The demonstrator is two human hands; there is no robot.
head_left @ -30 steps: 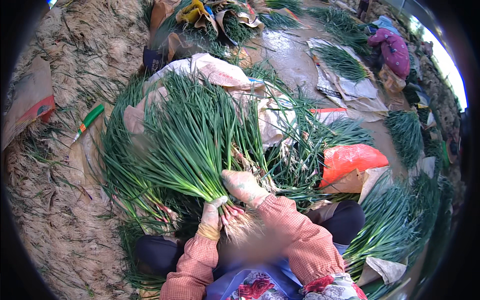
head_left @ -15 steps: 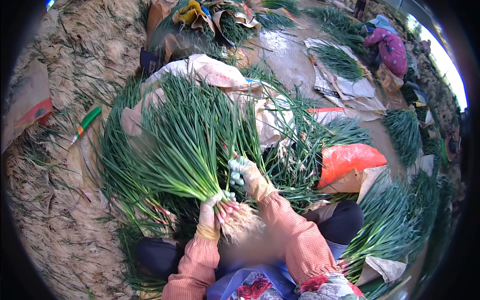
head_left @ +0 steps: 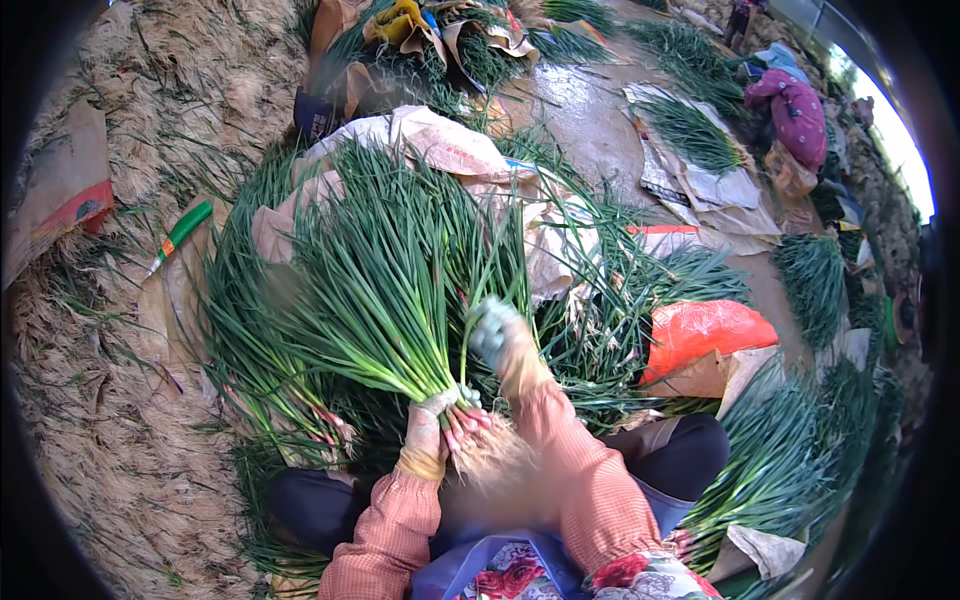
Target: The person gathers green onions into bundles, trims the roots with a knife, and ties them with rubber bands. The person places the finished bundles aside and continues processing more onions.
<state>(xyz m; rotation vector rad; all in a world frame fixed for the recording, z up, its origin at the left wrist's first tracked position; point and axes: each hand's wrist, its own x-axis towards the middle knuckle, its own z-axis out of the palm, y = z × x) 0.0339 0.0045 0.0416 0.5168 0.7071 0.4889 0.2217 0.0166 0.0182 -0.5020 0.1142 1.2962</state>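
My gloved left hand (head_left: 430, 412) is closed around a big bunch of green onions (head_left: 385, 300) just above their reddish bulbs. The leaves fan away up and to the left, and the pale roots (head_left: 490, 452) hang toward my lap. Right beside the bunch, my gloved right hand (head_left: 497, 335) is raised over the stalks. Motion blurs its fingers, so whether it holds a stalk cannot be made out. More green onions (head_left: 315, 405) lie under and to the left of the bunch, bulbs toward me.
A knife with a green handle (head_left: 185, 238) lies at the left among dry roots. Whitish sacks (head_left: 450, 140) are beyond the bunch. An orange-red bag (head_left: 708, 335) and another onion pile (head_left: 770, 440) lie to the right. A person in a pink top (head_left: 795, 115) bends down at the far right.
My right hand has risen slightly and moved a little right, now blurred. My left hand still grips the bunch in nearly the same place. The whole view has shifted slightly.
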